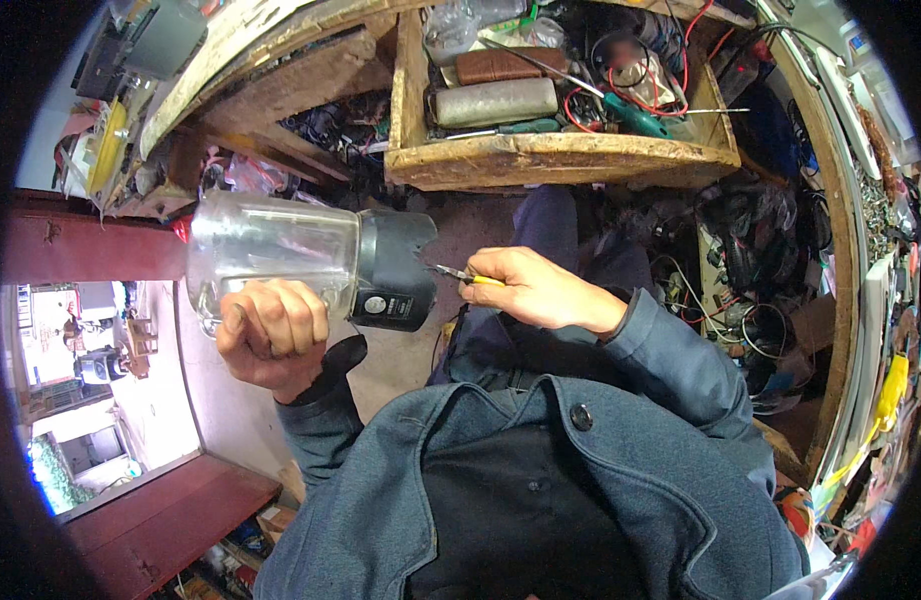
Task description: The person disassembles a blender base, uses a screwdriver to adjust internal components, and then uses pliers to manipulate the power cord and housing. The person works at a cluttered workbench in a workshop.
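A clear blender jar [271,240] lies on its side in the air in front of me. Its black collar [396,262] points right and has an uneven, notched edge. My left hand [276,332] is closed around the near side of the jar, where the handle would be; the fingers hide what they wrap. In my right hand [541,287] I grip small pliers with yellow handles [489,281]. The metal jaws of the pliers reach to the collar's open end; whether they bite on it I cannot tell.
Beyond the jar, an open wooden drawer [561,160] holds screwdrivers, wires, a brown block and a grey block. Tangled cables and dark parts [731,240] fill the space at right. On the left is a red-framed opening [91,245] with a bright view outside.
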Tool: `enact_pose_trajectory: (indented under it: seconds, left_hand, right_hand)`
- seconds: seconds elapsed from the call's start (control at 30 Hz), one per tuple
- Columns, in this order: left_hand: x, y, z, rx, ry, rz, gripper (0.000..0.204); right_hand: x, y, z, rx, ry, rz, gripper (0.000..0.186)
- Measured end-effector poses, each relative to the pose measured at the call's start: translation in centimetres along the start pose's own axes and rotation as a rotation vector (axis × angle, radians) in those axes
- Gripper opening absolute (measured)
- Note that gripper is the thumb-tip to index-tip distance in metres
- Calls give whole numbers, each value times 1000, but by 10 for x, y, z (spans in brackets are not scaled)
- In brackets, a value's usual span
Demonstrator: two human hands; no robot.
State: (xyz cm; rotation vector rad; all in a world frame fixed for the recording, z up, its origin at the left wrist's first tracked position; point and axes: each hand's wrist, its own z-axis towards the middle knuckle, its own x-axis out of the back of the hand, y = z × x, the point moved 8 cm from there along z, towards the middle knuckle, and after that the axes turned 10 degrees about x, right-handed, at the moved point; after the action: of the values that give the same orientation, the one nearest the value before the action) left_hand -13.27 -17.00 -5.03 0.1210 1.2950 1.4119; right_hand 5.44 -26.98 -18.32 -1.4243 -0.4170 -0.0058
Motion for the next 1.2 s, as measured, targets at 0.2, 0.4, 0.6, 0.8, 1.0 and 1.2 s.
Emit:
enact_pose_trajectory:
  seconds: [0.2,0.4,0.6,0.8,1.0,1.2]
  left_hand:
    - [2,2,2,-12,-35,-30,51]
    - [2,-2,1,0,-14,-85,51]
    - [-7,-6,0,9,-29,-7,52]
    - [-12,-11,-2,13,12,34,51]
    - [-20,-24,-4,8,71,198,54]
    - [-15,-17,-5,19,26,204,43]
  right_hand:
    - [-8,-5,1,59,34,49,35]
    - [-6,-14,4,112,74,22,35]
    - [1,-20,3,144,116,-98,34]
    - [0,-10,0,-40,139,-161,28]
    - [-1,-37,-7,-17,239,-566,16]
    - [4,-46,-1,25,253,-610,18]
